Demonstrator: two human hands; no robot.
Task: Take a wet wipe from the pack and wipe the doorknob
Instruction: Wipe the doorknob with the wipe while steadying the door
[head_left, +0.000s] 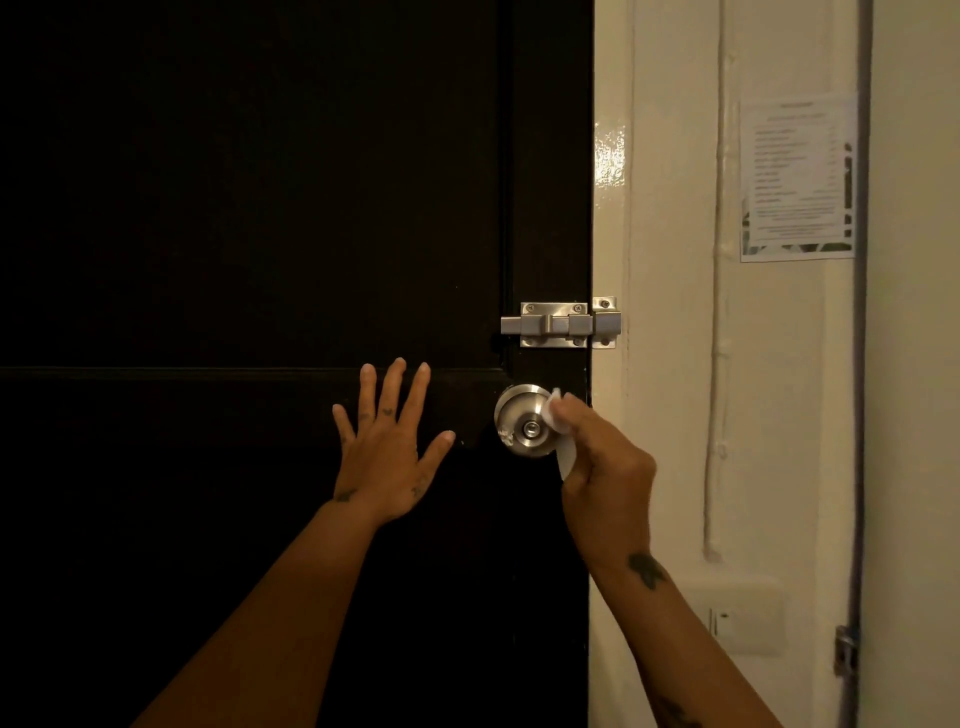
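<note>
A round silver doorknob (522, 421) with a keyhole in its middle sits near the right edge of a dark door (260, 208). My right hand (602, 467) holds a white wet wipe (558, 426) pinched in its fingers and presses it against the knob's right side; part of the wipe hangs below the knob. My left hand (387, 452) lies flat on the door left of the knob, fingers spread, holding nothing. The wipe pack is out of view.
A silver slide bolt (561, 325) is fixed just above the knob, reaching across to the cream door frame (610, 208). On the wall to the right hang a printed paper notice (797, 176), a painted pipe (719, 312) and a wall switch plate (737, 618).
</note>
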